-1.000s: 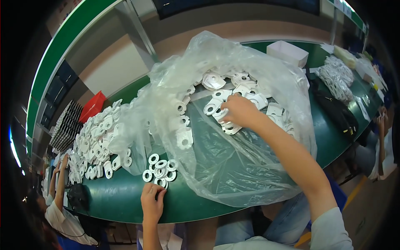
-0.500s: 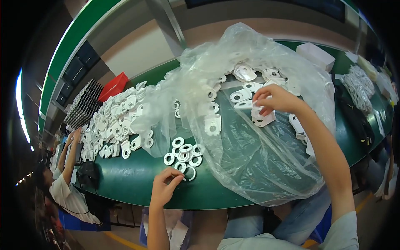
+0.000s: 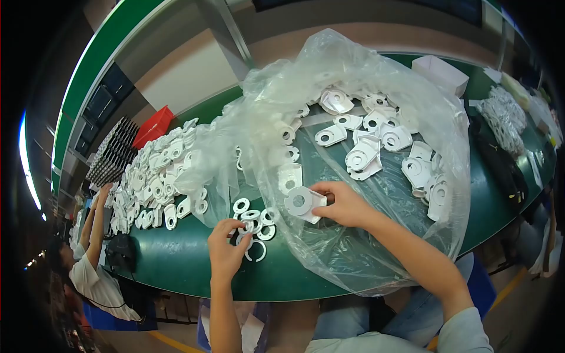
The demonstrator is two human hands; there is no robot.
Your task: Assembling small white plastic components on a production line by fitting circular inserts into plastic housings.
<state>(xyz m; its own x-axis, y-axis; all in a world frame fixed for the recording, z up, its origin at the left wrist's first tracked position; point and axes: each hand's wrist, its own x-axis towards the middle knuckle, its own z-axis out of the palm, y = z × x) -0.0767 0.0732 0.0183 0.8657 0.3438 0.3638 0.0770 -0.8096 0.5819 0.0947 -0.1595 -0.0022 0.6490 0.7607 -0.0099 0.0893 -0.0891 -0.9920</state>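
My right hand (image 3: 341,204) grips a white plastic part (image 3: 292,207) by its squared end, thumb and fingers on opposite sides. The part's round end, with a large hole, points left. It hovers over the front of a clear plastic bag (image 3: 335,253). To the left, my left hand (image 3: 226,247) has its thumb and fingertips pinched around a white ring (image 3: 248,227) in a small pile of flat rings (image 3: 266,232). An open C-shaped ring (image 3: 256,252) lies just right of my left thumb. More white plastic parts (image 3: 364,154) lie farther back inside the bag.
A large heap of white parts (image 3: 159,176) covers the left of the green table (image 3: 176,253). Behind it stand a red bin (image 3: 153,126) and stacked dark trays (image 3: 115,150). A white box (image 3: 440,75) sits back right. Another person (image 3: 97,276) works at far left.
My right hand has come from the bag's back toward the front left, now with a white part in its grip. My left hand has moved slightly up onto the rings.
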